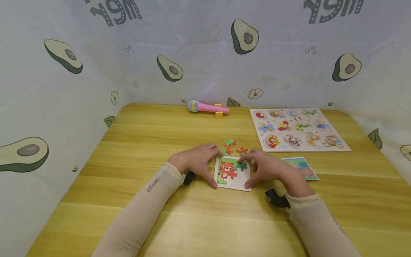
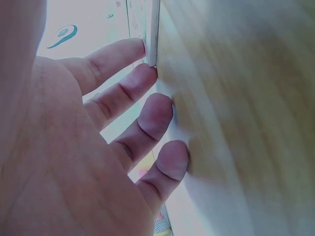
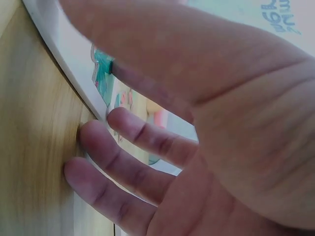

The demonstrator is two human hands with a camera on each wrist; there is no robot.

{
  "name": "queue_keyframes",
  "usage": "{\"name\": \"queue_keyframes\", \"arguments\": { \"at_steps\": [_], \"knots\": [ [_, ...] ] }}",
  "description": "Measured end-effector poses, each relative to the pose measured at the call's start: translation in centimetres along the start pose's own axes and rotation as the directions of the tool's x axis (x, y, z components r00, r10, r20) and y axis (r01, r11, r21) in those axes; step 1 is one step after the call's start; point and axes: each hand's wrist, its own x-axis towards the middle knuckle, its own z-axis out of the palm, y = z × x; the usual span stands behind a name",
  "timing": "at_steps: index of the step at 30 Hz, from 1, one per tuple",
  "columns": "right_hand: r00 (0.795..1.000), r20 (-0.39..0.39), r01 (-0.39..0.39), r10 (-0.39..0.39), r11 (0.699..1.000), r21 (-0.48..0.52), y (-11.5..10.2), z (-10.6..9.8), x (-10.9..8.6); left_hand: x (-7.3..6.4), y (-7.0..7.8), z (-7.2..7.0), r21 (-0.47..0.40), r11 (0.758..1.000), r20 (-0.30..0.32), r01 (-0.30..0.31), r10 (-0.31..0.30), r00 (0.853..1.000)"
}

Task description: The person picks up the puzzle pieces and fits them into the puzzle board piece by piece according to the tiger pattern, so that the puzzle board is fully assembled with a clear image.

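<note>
A small jigsaw board (image 1: pixel 233 184) with a partly filled tiger picture lies on the table between both hands. My left hand (image 1: pixel 200 160) holds its left side, the thumb at the near corner and fingertips at the far corner. In the left wrist view, two fingertips (image 2: pixel 147 73) meet the board's edge (image 2: pixel 153 34). My right hand (image 1: pixel 264 166) reaches over the right side. Its index fingertip presses a dark green puzzle piece (image 1: pixel 242 166) at the upper right; the thumb touches the near right corner. Its other fingers (image 3: pixel 96 135) rest beside the board.
Loose red and green puzzle pieces (image 1: pixel 229 142) lie just beyond the board. Right of my right hand is a picture card (image 1: pixel 305 167), partly covered by it. Farther back are an insect peg board (image 1: pixel 302 130) and a pink toy microphone (image 1: pixel 208 107) with yellow blocks (image 1: pixel 219 115).
</note>
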Motion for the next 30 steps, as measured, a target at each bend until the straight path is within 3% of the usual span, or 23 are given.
{"name": "queue_keyframes", "arguments": {
  "at_steps": [4,8,17,24,30],
  "knots": [
    [1.000,-0.010,-0.023,0.024,0.997,0.069,0.3,-0.2,0.1,0.0,-0.1,0.1,-0.014,1.000,-0.001,-0.003,0.003,1.000],
    [0.995,-0.084,-0.039,0.050,0.992,0.123,0.8,-0.2,0.4,0.0,-0.1,0.1,-0.028,1.000,-0.004,-0.008,0.008,1.000],
    [0.964,-0.258,-0.054,0.065,0.997,0.051,2.0,0.7,1.6,0.0,0.0,0.4,-0.041,0.999,-0.004,-0.005,0.004,1.000],
    [0.944,-0.307,-0.122,0.119,0.992,0.008,2.0,1.6,2.3,0.0,0.0,0.4,-0.046,0.999,-0.001,-0.007,0.007,1.000],
    [0.932,-0.340,-0.130,0.126,0.991,0.012,1.9,1.5,2.6,0.1,-0.3,0.1,-0.039,0.999,-0.005,-0.008,0.008,1.000]
  ]
}}
